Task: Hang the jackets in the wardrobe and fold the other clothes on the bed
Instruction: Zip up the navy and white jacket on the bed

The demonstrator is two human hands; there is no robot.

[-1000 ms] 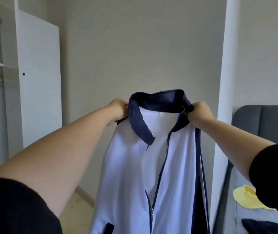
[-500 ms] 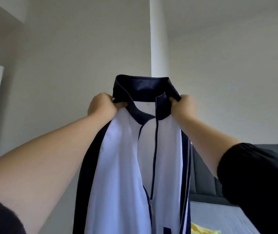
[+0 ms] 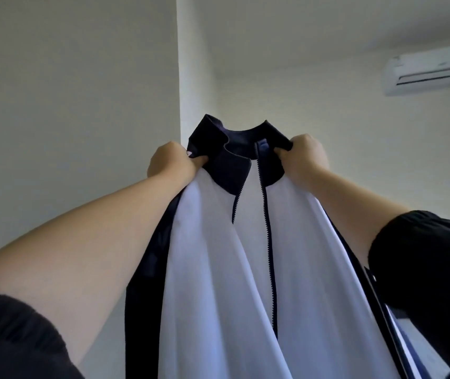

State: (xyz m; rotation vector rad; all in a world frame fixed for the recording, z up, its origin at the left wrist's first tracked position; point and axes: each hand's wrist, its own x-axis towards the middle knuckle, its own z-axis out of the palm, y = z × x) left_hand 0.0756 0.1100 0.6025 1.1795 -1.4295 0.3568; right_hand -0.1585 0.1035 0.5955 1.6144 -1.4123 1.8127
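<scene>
Jacket, white with a dark navy collar and navy side stripes, is held aloft in front of the person against bare wall and ceiling; the left hand clenches the cloth just left of the collar, the right hand clenches it just right, fingers curled into the fabric; both fists sit at nearly the same height, neither plainly nearer; from the two grips the garment hangs straight down, long axis vertical, zip parted at the top; by my judgement the coming move turns on reaching a hanger and the wardrobe, neither in view; counted: one jacket, two hands, one air conditioner high on the right.
</scene>
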